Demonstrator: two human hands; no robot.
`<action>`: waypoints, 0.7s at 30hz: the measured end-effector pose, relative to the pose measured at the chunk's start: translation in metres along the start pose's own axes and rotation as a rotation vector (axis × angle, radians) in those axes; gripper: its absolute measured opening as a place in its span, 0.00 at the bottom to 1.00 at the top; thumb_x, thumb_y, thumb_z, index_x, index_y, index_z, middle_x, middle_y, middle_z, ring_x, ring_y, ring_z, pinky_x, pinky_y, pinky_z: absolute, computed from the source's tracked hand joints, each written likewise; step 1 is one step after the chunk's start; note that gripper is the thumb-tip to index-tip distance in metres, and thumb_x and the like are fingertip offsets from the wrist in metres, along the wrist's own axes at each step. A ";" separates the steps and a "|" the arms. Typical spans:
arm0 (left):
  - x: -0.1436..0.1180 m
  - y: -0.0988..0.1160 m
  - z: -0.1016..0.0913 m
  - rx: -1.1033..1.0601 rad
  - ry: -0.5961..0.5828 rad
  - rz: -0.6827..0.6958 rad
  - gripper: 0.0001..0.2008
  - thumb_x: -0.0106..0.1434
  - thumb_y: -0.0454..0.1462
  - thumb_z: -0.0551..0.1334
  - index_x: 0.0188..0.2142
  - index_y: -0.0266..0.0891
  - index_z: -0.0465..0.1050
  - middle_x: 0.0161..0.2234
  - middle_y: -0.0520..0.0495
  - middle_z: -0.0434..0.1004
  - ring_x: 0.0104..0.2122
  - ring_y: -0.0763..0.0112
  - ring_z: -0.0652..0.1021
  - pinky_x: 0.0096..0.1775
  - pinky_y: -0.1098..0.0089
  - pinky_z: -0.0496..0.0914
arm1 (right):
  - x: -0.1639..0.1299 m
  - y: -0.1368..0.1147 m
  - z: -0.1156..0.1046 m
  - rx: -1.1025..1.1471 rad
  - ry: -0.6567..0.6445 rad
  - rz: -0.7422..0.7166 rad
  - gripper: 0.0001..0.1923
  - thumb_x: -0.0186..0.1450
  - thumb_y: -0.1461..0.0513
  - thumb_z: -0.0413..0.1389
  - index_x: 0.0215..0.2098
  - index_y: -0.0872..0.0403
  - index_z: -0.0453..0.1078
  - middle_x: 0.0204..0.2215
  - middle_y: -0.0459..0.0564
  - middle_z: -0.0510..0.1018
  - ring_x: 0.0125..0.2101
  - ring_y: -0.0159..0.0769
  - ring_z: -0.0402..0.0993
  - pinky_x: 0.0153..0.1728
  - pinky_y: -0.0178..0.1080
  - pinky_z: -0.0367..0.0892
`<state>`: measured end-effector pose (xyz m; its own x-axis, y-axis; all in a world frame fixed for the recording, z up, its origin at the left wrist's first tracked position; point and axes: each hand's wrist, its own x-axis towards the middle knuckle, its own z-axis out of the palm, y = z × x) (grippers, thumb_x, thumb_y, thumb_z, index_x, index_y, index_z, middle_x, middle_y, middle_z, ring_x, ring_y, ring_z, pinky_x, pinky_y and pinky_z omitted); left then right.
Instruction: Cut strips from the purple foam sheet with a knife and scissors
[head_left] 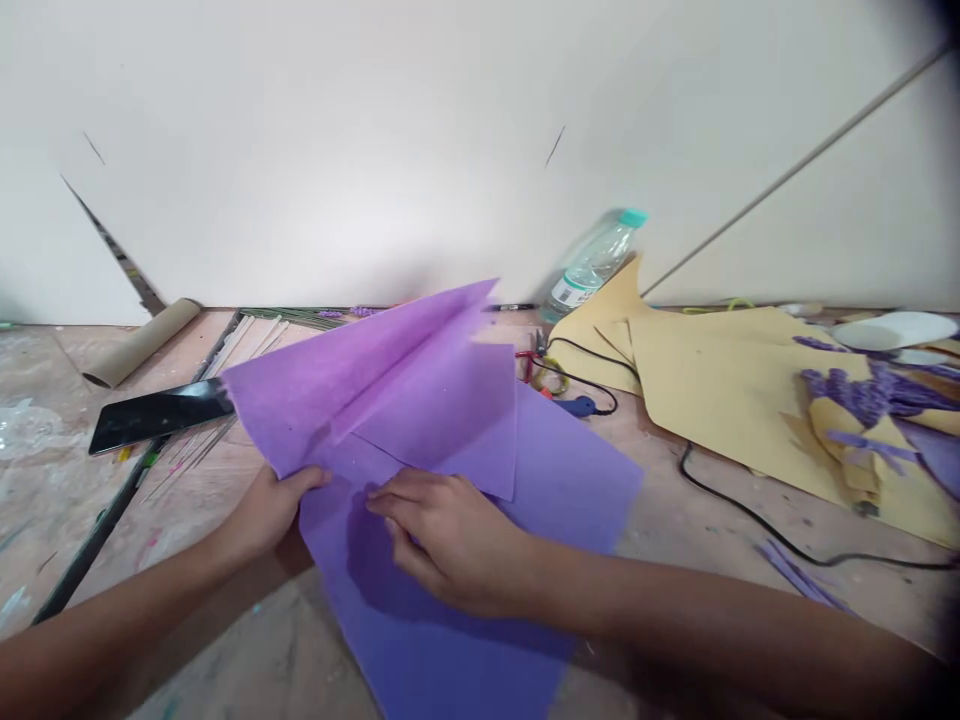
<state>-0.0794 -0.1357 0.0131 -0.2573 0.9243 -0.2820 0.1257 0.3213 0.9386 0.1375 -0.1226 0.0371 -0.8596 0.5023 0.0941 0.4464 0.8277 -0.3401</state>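
Cable (739, 505) and bottle (592, 265) rightward

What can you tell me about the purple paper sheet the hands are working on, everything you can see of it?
The purple paper sheet is thin, matte, tissue-like and lilac. It lies on the paint-stained table, its near corner reaching toward the camera. The far part is folded over into layered flaps, one raised in a peak. The left hand pinches the folded left edge; the right hand lies flat on top, fingers pressing at the fold. The left corner overlaps a black flat object.

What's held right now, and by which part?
The purple paper sheet. The left hand pinches its folded left edge near the fold's corner; the right hand presses flat on the sheet's middle, fingertips by the crease.
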 end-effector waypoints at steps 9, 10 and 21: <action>0.003 -0.003 -0.003 -0.087 0.028 -0.090 0.19 0.42 0.42 0.71 0.34 0.37 0.78 0.29 0.45 0.83 0.31 0.53 0.82 0.32 0.60 0.77 | 0.009 0.022 0.022 0.048 -0.025 0.025 0.15 0.67 0.74 0.48 0.45 0.58 0.72 0.42 0.58 0.77 0.44 0.43 0.71 0.47 0.45 0.68; 0.002 -0.003 -0.003 -0.093 0.037 -0.097 0.19 0.42 0.42 0.71 0.34 0.37 0.78 0.29 0.45 0.83 0.31 0.53 0.82 0.32 0.60 0.77 | 0.012 0.023 0.023 0.075 -0.026 0.022 0.15 0.67 0.75 0.49 0.45 0.58 0.72 0.42 0.58 0.77 0.44 0.43 0.71 0.49 0.46 0.67; 0.005 0.001 -0.002 -0.201 0.077 -0.154 0.17 0.40 0.38 0.71 0.32 0.37 0.77 0.27 0.45 0.81 0.27 0.55 0.81 0.29 0.62 0.76 | -0.015 0.059 -0.099 0.600 0.635 0.373 0.06 0.76 0.62 0.46 0.48 0.49 0.63 0.28 0.41 0.68 0.26 0.31 0.66 0.29 0.34 0.67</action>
<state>-0.0822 -0.1314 0.0128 -0.3318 0.8466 -0.4162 -0.1117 0.4028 0.9084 0.2014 -0.0564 0.1080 -0.3126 0.8967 0.3134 0.3110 0.4084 -0.8582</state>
